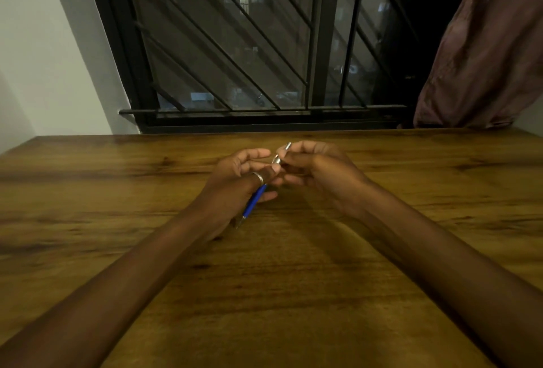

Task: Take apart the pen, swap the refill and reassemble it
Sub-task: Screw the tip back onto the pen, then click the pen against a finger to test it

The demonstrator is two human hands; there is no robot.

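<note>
My left hand (239,175), with a ring on one finger, grips the blue pen barrel (254,201). The barrel slants down and left out of my fist toward the table, its dark end near my wrist. My right hand (316,168) pinches the silver pen piece (281,153), which points up and away. The two hands touch above the middle of the table. My fingers hide the spot where the blue and silver parts meet, so I cannot tell whether they are joined.
The wooden table (293,294) fills the lower view. Behind its far edge is a black barred window (235,44). A brown curtain (484,53) hangs at the back right, and a white wall (44,59) stands at the left.
</note>
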